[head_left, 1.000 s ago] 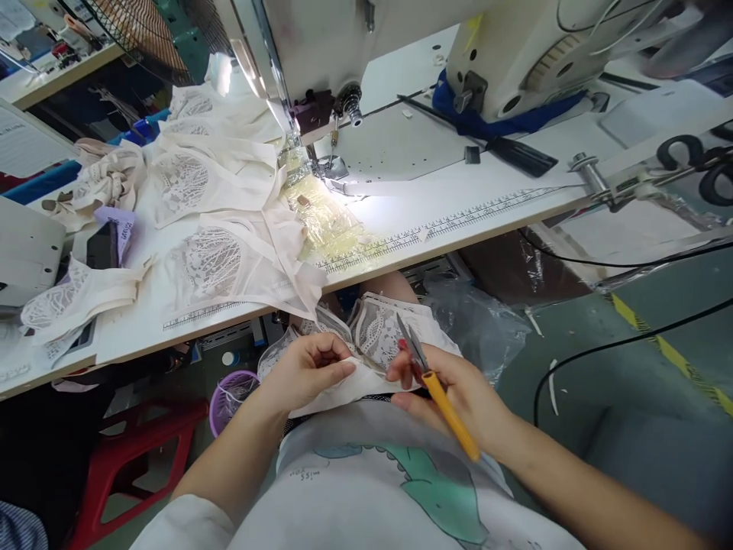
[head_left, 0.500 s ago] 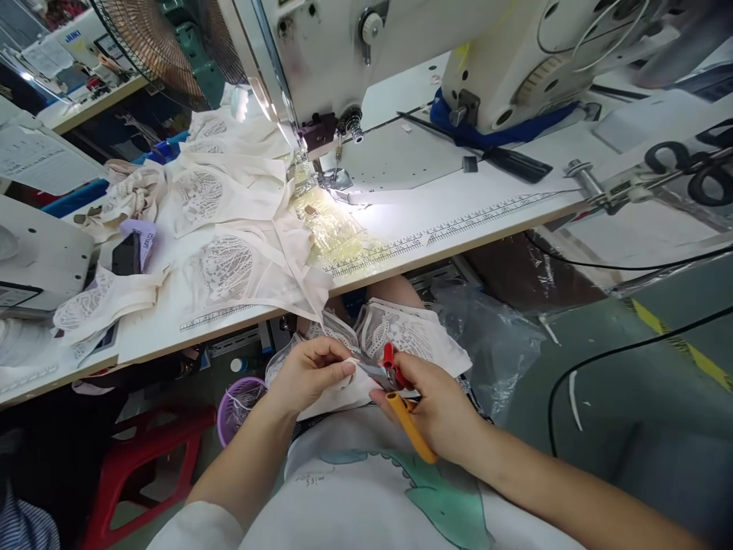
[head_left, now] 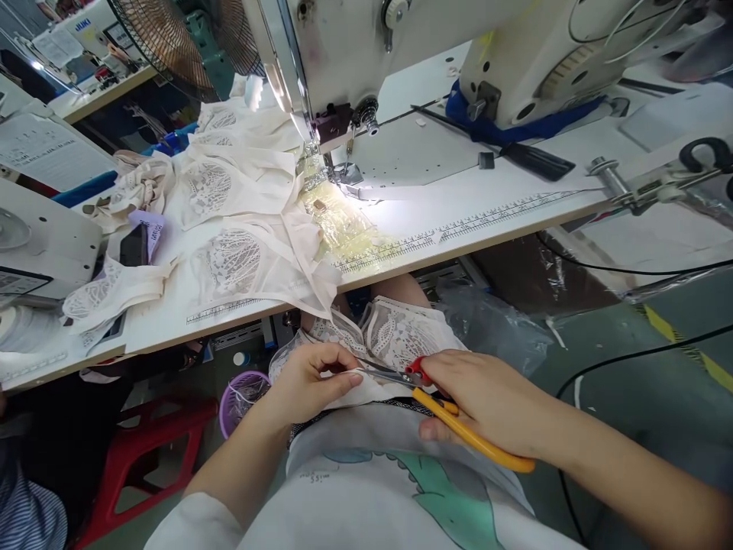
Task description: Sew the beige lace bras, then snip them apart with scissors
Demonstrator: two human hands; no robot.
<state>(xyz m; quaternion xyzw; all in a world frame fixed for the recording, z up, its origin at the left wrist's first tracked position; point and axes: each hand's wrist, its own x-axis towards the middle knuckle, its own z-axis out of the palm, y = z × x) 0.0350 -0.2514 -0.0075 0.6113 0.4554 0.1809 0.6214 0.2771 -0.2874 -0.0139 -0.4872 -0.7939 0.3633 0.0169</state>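
Note:
On my lap lies a white lace bra [head_left: 395, 336], its cups towards the table. My left hand [head_left: 318, 382] pinches an edge of its white fabric between thumb and fingers. Scissors [head_left: 458, 428] with one red and one orange handle are in my right hand [head_left: 481, 393]. Their blades point left along the fabric, with the tips close to my left fingertips. Whether the blades are parted is hard to make out. My right fingers partly hide the red handle.
A sewing machine [head_left: 355, 69] stands on the white table [head_left: 412, 206], whose front edge is just beyond my lap. More lace bras [head_left: 240, 260] lie left of its needle. Below are a purple basket [head_left: 243, 389] and a red stool [head_left: 154, 443]; black cables [head_left: 624, 271] run at right.
My right hand has turned and moved right, so the scissors now lie flatter with the orange handle swung out to the right. My left hand keeps its pinch on the fabric. The view has shifted slightly.

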